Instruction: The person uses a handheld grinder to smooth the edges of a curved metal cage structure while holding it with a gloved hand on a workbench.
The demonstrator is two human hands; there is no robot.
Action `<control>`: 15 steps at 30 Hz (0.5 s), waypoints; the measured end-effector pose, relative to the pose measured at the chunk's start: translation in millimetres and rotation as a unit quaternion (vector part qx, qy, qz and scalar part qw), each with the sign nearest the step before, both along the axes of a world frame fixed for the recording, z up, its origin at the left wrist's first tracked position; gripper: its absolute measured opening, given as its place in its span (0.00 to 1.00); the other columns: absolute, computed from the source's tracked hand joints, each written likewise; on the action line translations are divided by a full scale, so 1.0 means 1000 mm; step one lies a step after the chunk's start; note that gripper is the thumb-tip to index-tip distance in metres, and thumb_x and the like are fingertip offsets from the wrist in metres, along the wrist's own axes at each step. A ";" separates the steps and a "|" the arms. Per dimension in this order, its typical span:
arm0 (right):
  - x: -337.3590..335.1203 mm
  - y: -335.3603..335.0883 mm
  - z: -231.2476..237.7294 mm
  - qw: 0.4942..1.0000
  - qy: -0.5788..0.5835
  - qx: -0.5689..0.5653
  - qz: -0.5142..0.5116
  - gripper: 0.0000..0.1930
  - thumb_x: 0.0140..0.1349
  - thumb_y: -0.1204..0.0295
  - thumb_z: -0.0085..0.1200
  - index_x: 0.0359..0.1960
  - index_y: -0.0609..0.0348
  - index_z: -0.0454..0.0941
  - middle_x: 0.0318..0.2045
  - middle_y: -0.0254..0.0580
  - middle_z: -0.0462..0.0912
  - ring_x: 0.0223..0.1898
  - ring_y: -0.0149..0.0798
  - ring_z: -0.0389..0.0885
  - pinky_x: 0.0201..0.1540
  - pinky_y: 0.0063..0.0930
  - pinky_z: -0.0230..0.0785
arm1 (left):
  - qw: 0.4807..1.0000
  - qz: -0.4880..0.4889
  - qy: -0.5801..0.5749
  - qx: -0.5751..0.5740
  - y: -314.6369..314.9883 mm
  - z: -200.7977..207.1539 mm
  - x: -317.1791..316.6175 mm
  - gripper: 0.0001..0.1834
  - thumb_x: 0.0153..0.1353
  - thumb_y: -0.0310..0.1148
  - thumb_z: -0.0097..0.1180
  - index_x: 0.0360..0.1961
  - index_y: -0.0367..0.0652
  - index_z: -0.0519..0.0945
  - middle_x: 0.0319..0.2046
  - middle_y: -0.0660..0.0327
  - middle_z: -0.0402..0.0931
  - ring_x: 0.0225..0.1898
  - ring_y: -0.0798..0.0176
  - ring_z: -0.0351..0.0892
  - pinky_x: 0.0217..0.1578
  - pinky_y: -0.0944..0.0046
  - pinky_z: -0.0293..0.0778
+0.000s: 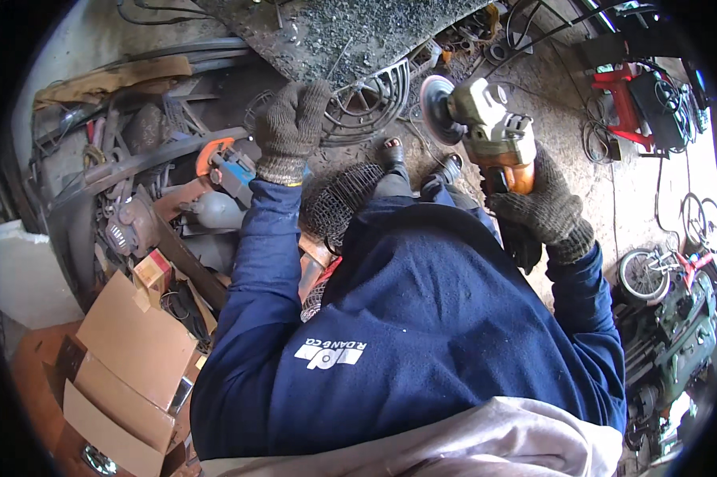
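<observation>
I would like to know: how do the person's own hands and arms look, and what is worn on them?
The left hand and right hand wear knitted, dark grey-brown gloves with ribbed cuffs; the left one shows a thin yellowish edge. Long, dark blue sleeves cover both arms.

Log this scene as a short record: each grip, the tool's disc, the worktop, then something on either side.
Left grip: gloved, near the worktop; nothing visibly held
Right grip: gloved, around an angle grinder
Disc: on the grinder's left end
Worktop: strewn with dark debris
Left side: open cardboard box
Right side: red-framed bicycle
</observation>
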State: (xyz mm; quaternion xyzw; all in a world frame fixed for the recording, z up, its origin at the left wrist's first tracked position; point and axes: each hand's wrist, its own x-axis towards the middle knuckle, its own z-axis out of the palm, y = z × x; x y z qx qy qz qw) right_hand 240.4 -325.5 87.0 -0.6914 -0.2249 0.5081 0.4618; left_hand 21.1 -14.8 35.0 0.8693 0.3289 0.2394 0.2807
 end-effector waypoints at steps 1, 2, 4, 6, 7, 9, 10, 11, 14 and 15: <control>-0.004 0.008 0.004 1.000 -0.014 -0.005 0.010 0.46 0.45 0.78 0.75 0.68 0.58 0.64 0.56 0.45 0.80 0.53 0.38 0.81 0.56 0.36 0.76 | 1.000 0.000 -0.002 0.004 0.003 -0.003 0.001 0.20 0.66 0.52 0.62 0.31 0.44 0.83 0.23 0.56 0.80 0.24 0.51 0.80 0.27 0.55 0.73; -0.009 0.016 0.007 0.999 -0.027 -0.010 0.020 0.48 0.44 0.76 0.77 0.69 0.59 0.63 0.57 0.46 0.79 0.55 0.39 0.80 0.58 0.37 0.75 | 0.999 -0.016 0.031 0.023 0.009 -0.010 -0.002 0.18 0.67 0.45 0.63 0.35 0.39 0.85 0.25 0.56 0.82 0.26 0.63 0.82 0.29 0.59 0.75; -0.018 0.025 0.010 0.997 -0.074 -0.006 0.039 0.50 0.43 0.74 0.78 0.70 0.59 0.62 0.59 0.46 0.78 0.58 0.41 0.78 0.61 0.38 0.72 | 0.999 -0.018 0.027 0.012 0.013 -0.018 -0.003 0.17 0.66 0.45 0.64 0.34 0.40 0.84 0.25 0.56 0.82 0.26 0.63 0.82 0.30 0.59 0.75; -0.026 0.032 0.014 0.995 -0.088 -0.015 0.045 0.52 0.43 0.73 0.79 0.71 0.60 0.61 0.60 0.46 0.76 0.61 0.42 0.75 0.63 0.39 0.69 | 1.000 -0.016 -0.007 0.016 0.015 -0.026 -0.001 0.16 0.64 0.45 0.66 0.32 0.42 0.83 0.22 0.58 0.79 0.24 0.61 0.80 0.28 0.59 0.74; -0.030 0.036 0.014 0.996 -0.073 -0.023 0.040 0.52 0.42 0.72 0.79 0.71 0.60 0.60 0.61 0.47 0.76 0.62 0.42 0.75 0.64 0.39 0.68 | 0.999 -0.015 -0.034 0.029 0.015 -0.029 0.000 0.16 0.62 0.45 0.68 0.30 0.44 0.81 0.19 0.60 0.77 0.22 0.61 0.79 0.26 0.59 0.74; -0.036 0.041 0.015 0.998 -0.044 -0.039 0.029 0.53 0.42 0.71 0.80 0.71 0.61 0.60 0.62 0.48 0.74 0.63 0.42 0.73 0.66 0.40 0.66 | 0.997 -0.014 -0.061 0.041 0.015 -0.031 -0.001 0.16 0.60 0.45 0.70 0.28 0.47 0.80 0.16 0.62 0.74 0.20 0.61 0.77 0.24 0.59 0.72; -0.040 0.041 0.014 0.998 -0.057 -0.033 0.026 0.54 0.41 0.71 0.80 0.71 0.61 0.59 0.64 0.49 0.73 0.65 0.43 0.72 0.67 0.40 0.66 | 0.997 -0.017 -0.062 0.041 0.017 -0.029 -0.002 0.15 0.60 0.44 0.71 0.28 0.47 0.80 0.16 0.63 0.74 0.19 0.62 0.77 0.23 0.60 0.72; -0.041 0.043 0.016 0.995 -0.073 -0.047 0.042 0.54 0.41 0.71 0.80 0.71 0.61 0.59 0.64 0.49 0.73 0.65 0.44 0.72 0.67 0.40 0.66 | 0.997 -0.020 -0.064 0.041 0.018 -0.029 -0.002 0.15 0.59 0.44 0.71 0.28 0.47 0.80 0.16 0.63 0.75 0.18 0.63 0.77 0.23 0.60 0.72; -0.043 0.055 0.029 0.987 -0.112 -0.084 0.073 0.54 0.42 0.70 0.80 0.71 0.62 0.58 0.64 0.49 0.72 0.66 0.45 0.71 0.67 0.41 0.66 | 0.996 -0.049 -0.078 0.015 0.023 -0.036 -0.004 0.15 0.59 0.44 0.72 0.29 0.47 0.80 0.16 0.64 0.76 0.18 0.64 0.77 0.22 0.61 0.72; -0.045 0.057 0.032 0.986 -0.121 -0.092 0.071 0.54 0.42 0.70 0.80 0.71 0.62 0.58 0.64 0.49 0.72 0.66 0.45 0.71 0.67 0.41 0.65 | 0.996 -0.044 -0.083 -0.002 0.023 -0.038 -0.005 0.15 0.59 0.43 0.72 0.29 0.47 0.79 0.17 0.64 0.76 0.18 0.64 0.77 0.23 0.61 0.72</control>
